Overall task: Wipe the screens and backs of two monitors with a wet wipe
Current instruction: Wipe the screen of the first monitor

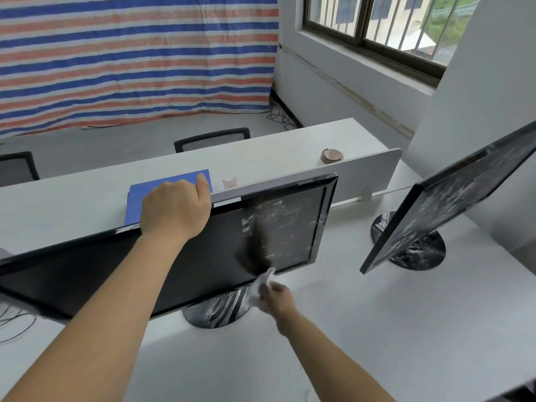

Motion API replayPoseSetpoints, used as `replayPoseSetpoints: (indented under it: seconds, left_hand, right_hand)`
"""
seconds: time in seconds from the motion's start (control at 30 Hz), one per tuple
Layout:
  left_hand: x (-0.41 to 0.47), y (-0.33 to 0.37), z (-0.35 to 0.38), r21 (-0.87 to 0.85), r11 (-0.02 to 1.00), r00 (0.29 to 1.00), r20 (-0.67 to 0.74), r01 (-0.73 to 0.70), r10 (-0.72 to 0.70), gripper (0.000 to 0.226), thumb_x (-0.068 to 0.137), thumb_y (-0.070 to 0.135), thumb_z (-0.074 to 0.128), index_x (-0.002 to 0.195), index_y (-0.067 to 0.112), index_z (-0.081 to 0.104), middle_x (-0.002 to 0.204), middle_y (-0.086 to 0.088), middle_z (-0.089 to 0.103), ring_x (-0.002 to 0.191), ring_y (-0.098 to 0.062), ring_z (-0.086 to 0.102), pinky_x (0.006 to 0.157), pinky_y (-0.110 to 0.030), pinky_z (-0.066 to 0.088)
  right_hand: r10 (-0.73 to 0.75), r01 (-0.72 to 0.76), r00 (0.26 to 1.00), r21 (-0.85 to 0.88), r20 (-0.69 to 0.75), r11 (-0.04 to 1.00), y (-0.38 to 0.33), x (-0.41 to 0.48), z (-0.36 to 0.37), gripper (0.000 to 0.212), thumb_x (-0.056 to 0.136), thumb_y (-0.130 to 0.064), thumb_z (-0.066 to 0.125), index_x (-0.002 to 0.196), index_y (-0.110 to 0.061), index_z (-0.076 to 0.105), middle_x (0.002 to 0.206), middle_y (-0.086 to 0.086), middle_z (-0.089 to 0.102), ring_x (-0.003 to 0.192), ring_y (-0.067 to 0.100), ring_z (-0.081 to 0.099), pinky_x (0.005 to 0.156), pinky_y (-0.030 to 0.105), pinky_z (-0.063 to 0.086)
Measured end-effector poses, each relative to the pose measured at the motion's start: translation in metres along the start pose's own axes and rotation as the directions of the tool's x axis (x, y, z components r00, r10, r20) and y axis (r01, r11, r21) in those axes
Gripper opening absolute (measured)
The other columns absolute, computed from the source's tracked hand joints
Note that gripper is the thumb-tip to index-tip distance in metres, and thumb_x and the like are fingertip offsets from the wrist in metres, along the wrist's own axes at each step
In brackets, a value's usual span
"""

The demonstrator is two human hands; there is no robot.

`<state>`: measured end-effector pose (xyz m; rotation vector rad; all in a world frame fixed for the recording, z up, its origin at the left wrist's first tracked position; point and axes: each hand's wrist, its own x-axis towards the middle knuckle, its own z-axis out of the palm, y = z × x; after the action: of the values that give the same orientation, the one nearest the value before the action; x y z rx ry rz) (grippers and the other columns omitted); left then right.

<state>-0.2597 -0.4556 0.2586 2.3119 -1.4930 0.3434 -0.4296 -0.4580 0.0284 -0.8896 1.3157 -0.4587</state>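
A black monitor (208,256) stands in front of me on the white desk, its screen dark on the left and smeared with white marks on the right part. My left hand (175,208) grips its top edge. My right hand (278,295) holds a crumpled white wet wipe (264,282) at the screen's lower edge, just above the round stand (216,310). A second black monitor (452,204) stands to the right, turned at an angle, its screen and round base covered in white smears.
The white desk (377,329) has a low white divider (362,172) behind the monitors. Beyond it lie a blue folder (137,195), a small clear cup (230,183) and a jar with a brown lid (331,156). Chairs (211,139) stand behind. Cables (11,320) hang at the left.
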Motion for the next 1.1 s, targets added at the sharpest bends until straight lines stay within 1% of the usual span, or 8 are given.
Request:
replayPoseSetpoints:
  seconds: [0.07,0.17,0.33,0.53,0.73,0.87,0.97,1.1]
  left_hand:
    - [0.001,0.001,0.001,0.003,1.0,1.0,-0.005,0.005,-0.005,0.068,0.103,0.04,0.023,0.051,0.004,0.05,0.053,-0.009,0.051,0.056,-0.027,0.045,0.062,-0.036,0.037]
    - [0.0,0.0,0.002,0.006,1.0,1.0,-0.009,0.01,-0.01,0.068,0.103,0.04,0.022,0.052,0.005,0.051,0.054,-0.009,0.052,0.056,-0.026,0.044,0.064,-0.036,0.036]
    - [-0.002,0.001,0.001,0.033,0.999,1.0,0.0,0.003,-0.003,0.067,0.102,0.041,0.022,0.052,0.007,0.049,0.053,-0.008,0.051,0.054,-0.026,0.044,0.061,-0.035,0.035]
    - [-0.006,0.003,0.001,0.026,1.0,1.0,-0.014,-0.007,0.007,0.066,0.103,0.04,0.024,0.049,0.009,0.045,0.05,-0.006,0.048,0.05,-0.023,0.042,0.059,-0.033,0.034]
    - [-0.004,0.002,0.003,0.036,0.999,1.0,-0.008,-0.008,0.008,0.066,0.102,0.041,0.025,0.048,0.009,0.044,0.049,-0.006,0.047,0.049,-0.022,0.042,0.057,-0.032,0.033]
    - [-0.002,0.001,0.004,0.032,0.999,0.999,-0.024,-0.025,0.026,0.067,0.102,0.042,0.024,0.047,0.009,0.043,0.047,-0.006,0.046,0.048,-0.023,0.042,0.056,-0.032,0.034]
    - [-0.001,-0.002,0.005,0.028,0.998,0.998,-0.044,-0.049,0.05,0.069,0.102,0.044,0.022,0.047,0.008,0.045,0.046,-0.007,0.047,0.046,-0.024,0.043,0.054,-0.031,0.035]
    - [-0.003,-0.008,0.007,0.042,0.992,0.989,-0.086,-0.119,0.122,0.068,0.103,0.046,0.019,0.047,0.013,0.041,0.042,-0.003,0.042,0.042,-0.025,0.042,0.051,-0.029,0.037]
  right_hand:
    - [-0.025,0.02,0.993,0.036,0.118,0.999,0.003,-0.009,0.001,0.016,0.095,-0.015,0.05,0.085,-0.01,0.061,0.076,0.008,0.061,0.067,0.019,0.063,0.058,0.022,0.051]
    - [0.033,-0.02,0.995,0.128,-0.097,0.992,-0.009,-0.003,-0.015,0.028,0.102,-0.02,0.043,0.089,-0.004,0.062,0.074,0.008,0.065,0.055,0.013,0.062,0.051,0.019,0.046]
    - [0.058,0.062,0.872,0.227,-0.487,0.972,-0.033,0.021,-0.051,0.039,0.1,-0.006,0.041,0.138,-0.007,0.05,0.124,0.014,0.062,0.113,0.032,0.058,0.088,0.031,0.041]
    - [0.07,-0.064,0.997,0.165,-0.029,0.984,0.006,0.039,-0.031,0.004,0.085,-0.014,0.053,0.081,-0.014,0.055,0.076,0.01,0.052,0.058,0.016,0.044,0.05,0.021,0.032]
    - [0.08,0.061,0.928,0.362,-0.363,0.93,-0.016,0.045,-0.058,0.02,0.103,-0.023,0.039,0.113,-0.018,0.056,0.096,0.008,0.063,0.074,0.02,0.058,0.071,0.032,0.048]
    - [0.009,0.0,0.992,0.067,-0.123,0.998,-0.027,0.035,-0.042,0.011,0.094,-0.013,0.053,0.088,-0.009,0.061,0.071,0.005,0.062,0.062,0.018,0.055,0.058,0.025,0.043]
    - [0.0,0.0,0.999,-0.02,0.044,1.0,-0.007,0.031,-0.028,0.035,0.099,-0.033,0.044,0.073,-0.014,0.058,0.069,0.008,0.061,0.056,0.018,0.055,0.056,0.023,0.043]
    - [-0.043,0.1,0.926,0.134,-0.375,0.986,-0.023,0.033,-0.045,0.061,0.103,-0.053,0.024,0.091,-0.009,0.064,0.084,0.012,0.067,0.074,0.024,0.063,0.068,0.03,0.046]
